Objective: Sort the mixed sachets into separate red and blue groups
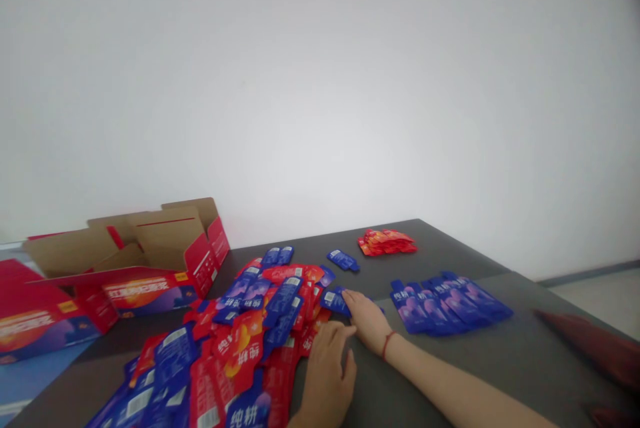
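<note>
Across a dark tabletop [385, 381], a loose pile of red and blue pouches [245, 341] spreads left of centre. At the pile's right edge, the right hand [369, 321], with a red cord [386, 345] at its wrist, reaches over a blue pouch [333, 301]; its fingers lie close together on it, and whether they grip cannot be told. Nearer the viewer, the left hand [327, 368] is beside the pile, fingers bent and thumb held apart from them. To the right, blue pouches overlap in a fanned row [445, 308]. Farther back sit a lone blue pouch [341, 259] and a red stack [387, 242]. An open cardboard box [203, 265] stands behind the pile at left.
</note>
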`<action>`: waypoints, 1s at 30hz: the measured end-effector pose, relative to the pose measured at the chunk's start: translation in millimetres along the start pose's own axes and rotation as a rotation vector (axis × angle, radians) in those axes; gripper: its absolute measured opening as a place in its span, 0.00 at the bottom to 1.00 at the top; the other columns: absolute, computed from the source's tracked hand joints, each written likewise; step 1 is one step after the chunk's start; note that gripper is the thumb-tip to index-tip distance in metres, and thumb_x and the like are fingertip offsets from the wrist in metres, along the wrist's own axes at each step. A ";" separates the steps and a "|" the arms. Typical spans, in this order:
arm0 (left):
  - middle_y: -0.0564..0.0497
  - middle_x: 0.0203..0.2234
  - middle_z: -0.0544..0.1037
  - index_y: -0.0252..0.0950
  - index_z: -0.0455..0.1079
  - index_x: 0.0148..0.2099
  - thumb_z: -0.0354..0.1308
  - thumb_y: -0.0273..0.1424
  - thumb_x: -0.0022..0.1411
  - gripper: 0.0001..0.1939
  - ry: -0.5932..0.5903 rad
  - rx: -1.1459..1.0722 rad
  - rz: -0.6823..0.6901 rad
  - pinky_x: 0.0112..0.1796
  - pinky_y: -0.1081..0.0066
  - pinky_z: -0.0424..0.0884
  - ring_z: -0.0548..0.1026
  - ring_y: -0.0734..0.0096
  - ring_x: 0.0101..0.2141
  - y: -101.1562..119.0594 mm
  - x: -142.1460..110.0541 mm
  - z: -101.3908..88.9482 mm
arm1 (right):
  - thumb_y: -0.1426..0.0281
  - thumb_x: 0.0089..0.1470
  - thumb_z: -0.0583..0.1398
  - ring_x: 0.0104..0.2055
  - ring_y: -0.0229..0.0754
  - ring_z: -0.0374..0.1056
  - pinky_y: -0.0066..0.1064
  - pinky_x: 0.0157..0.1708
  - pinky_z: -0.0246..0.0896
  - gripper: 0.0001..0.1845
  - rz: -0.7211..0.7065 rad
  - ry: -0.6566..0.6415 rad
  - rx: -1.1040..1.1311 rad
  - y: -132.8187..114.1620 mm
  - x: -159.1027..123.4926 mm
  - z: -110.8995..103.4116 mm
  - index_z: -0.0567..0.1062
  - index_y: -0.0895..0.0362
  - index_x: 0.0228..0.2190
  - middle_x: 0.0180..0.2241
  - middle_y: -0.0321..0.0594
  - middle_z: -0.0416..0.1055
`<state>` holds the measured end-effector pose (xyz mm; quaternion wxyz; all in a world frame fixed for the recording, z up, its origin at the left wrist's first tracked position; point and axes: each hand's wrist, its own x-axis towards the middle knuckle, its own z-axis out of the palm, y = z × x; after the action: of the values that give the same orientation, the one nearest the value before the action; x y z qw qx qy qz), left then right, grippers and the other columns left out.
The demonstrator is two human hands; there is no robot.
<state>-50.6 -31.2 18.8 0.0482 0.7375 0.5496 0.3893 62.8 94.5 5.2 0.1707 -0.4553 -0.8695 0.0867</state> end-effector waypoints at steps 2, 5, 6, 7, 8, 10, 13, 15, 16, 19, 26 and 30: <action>0.44 0.52 0.68 0.38 0.63 0.56 0.47 0.21 0.56 0.25 0.039 0.109 0.022 0.53 0.55 0.62 0.65 0.60 0.54 -3.0 0.1 -2.2 | 0.80 0.53 0.48 0.58 0.45 0.59 0.36 0.58 0.51 0.28 -0.048 0.002 0.052 1.6 -16.0 -5.8 0.65 0.65 0.56 0.57 0.52 0.64; 0.43 0.59 0.61 0.36 0.58 0.61 0.49 0.21 0.52 0.32 -0.018 0.289 0.030 0.57 0.50 0.56 0.57 0.55 0.59 -9.3 -1.3 -0.7 | 0.79 0.51 0.48 0.57 0.44 0.60 0.38 0.58 0.53 0.30 -0.233 -0.026 0.190 5.7 -38.6 -14.9 0.66 0.60 0.56 0.55 0.49 0.66; 0.43 0.60 0.61 0.35 0.57 0.61 0.50 0.22 0.51 0.33 -0.070 0.340 0.035 0.57 0.51 0.56 0.57 0.54 0.59 -11.5 -2.1 0.9 | 0.79 0.50 0.49 0.57 0.43 0.60 0.39 0.58 0.52 0.31 -0.312 -0.045 0.223 7.3 -45.0 -17.4 0.66 0.59 0.55 0.55 0.47 0.66; 0.43 0.59 0.62 0.35 0.58 0.61 0.51 0.22 0.51 0.33 -0.126 0.384 0.041 0.57 0.52 0.57 0.58 0.54 0.59 -13.6 -3.0 2.7 | 0.80 0.48 0.49 0.58 0.43 0.60 0.39 0.59 0.52 0.31 -0.380 -0.062 0.233 8.8 -50.7 -19.6 0.67 0.58 0.55 0.56 0.46 0.66; 0.44 0.58 0.64 0.35 0.59 0.60 0.50 0.22 0.51 0.32 -0.178 0.425 0.050 0.56 0.54 0.58 0.61 0.55 0.57 -15.5 -3.7 4.4 | 0.80 0.47 0.50 0.58 0.43 0.59 0.39 0.59 0.51 0.32 -0.424 -0.071 0.222 10.0 -55.4 -21.6 0.67 0.57 0.54 0.56 0.46 0.65; 0.44 0.54 0.69 0.35 0.62 0.58 0.48 0.20 0.55 0.27 -0.239 0.502 0.071 0.54 0.57 0.62 0.66 0.58 0.54 -17.7 -4.0 6.4 | 0.80 0.45 0.51 0.60 0.45 0.56 0.42 0.61 0.48 0.32 -0.434 -0.049 0.147 10.6 -62.6 -25.1 0.68 0.59 0.54 0.58 0.48 0.62; 0.44 0.48 0.73 0.34 0.67 0.53 0.44 0.18 0.58 0.22 -0.260 0.595 0.104 0.49 0.59 0.66 0.70 0.61 0.48 -14.6 -0.9 4.3 | 0.79 0.47 0.53 0.62 0.49 0.51 0.47 0.62 0.42 0.32 -0.418 0.013 0.041 5.6 -70.3 -28.7 0.65 0.59 0.56 0.61 0.49 0.57; 0.44 0.42 0.76 0.33 0.69 0.48 0.44 0.17 0.59 0.19 -0.281 0.612 0.116 0.45 0.60 0.68 0.72 0.61 0.44 -8.2 2.2 1.0 | 0.77 0.49 0.55 0.61 0.49 0.53 0.48 0.61 0.44 0.31 -0.429 0.027 0.027 0.7 -74.6 -28.7 0.64 0.59 0.57 0.60 0.49 0.59; 0.45 0.40 0.76 0.33 0.71 0.46 0.45 0.17 0.59 0.18 -0.295 0.608 0.120 0.44 0.60 0.69 0.73 0.60 0.42 -4.4 3.6 -0.7 | 0.77 0.51 0.54 0.59 0.49 0.57 0.47 0.60 0.48 0.29 -0.421 0.026 0.032 -0.8 -76.4 -27.9 0.65 0.59 0.56 0.57 0.49 0.63; 0.46 0.37 0.77 0.34 0.72 0.43 0.51 0.19 0.58 0.14 -0.318 0.495 0.089 0.45 0.59 0.68 0.72 0.58 0.42 4.8 6.4 -5.2 | 0.77 0.56 0.51 0.50 0.46 0.66 0.41 0.53 0.59 0.21 -0.396 0.013 0.101 3.3 -79.3 -25.3 0.71 0.58 0.50 0.47 0.47 0.73; 0.51 0.42 0.78 0.42 0.72 0.50 0.51 0.31 0.64 0.15 -0.270 -0.028 -0.150 0.45 0.68 0.69 0.75 0.66 0.42 3.8 12.8 -19.5 | 0.70 0.62 0.51 0.44 0.41 0.69 0.32 0.47 0.63 0.16 -0.379 0.120 0.371 25.1 -81.1 -35.9 0.73 0.54 0.49 0.43 0.42 0.75; 0.49 0.44 0.78 0.39 0.72 0.50 0.48 0.27 0.65 0.15 -0.207 0.111 0.051 0.48 0.64 0.68 0.75 0.64 0.44 4.7 11.2 -25.0 | 0.73 0.58 0.55 0.44 0.45 0.66 0.36 0.45 0.62 0.15 -0.323 0.166 0.196 15.8 -83.9 -48.2 0.74 0.54 0.47 0.42 0.43 0.73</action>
<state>-61.6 -32.4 44.3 0.0540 0.7891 0.5434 0.2813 137.2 34.5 26.8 0.2968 -0.2968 -0.9016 0.1046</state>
